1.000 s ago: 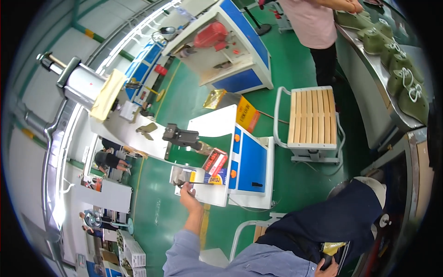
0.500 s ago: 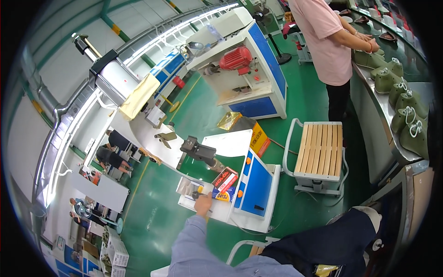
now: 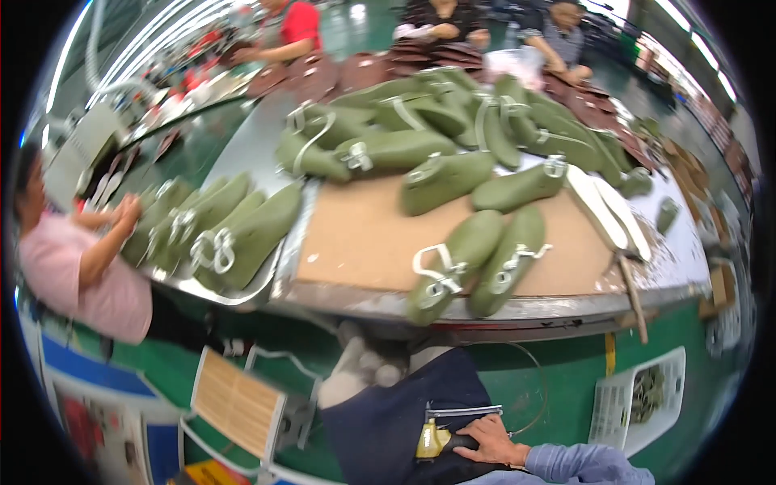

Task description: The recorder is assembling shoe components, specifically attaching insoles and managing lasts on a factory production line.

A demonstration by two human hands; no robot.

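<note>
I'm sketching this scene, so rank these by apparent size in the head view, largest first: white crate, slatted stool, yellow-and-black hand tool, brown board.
1. Brown board, partly covered by green shoe lasts
2. Wooden-slatted stool
3. White plastic crate
4. Yellow-and-black hand tool, partly under the right hand

Yellow tool [image 3: 433, 439], possibly a stapler; silvery bar [image 3: 465, 411] alongside; black handle [image 3: 462, 442] gripped by right hand [image 3: 490, 441], above navy cloth [image 3: 373, 424].
</note>
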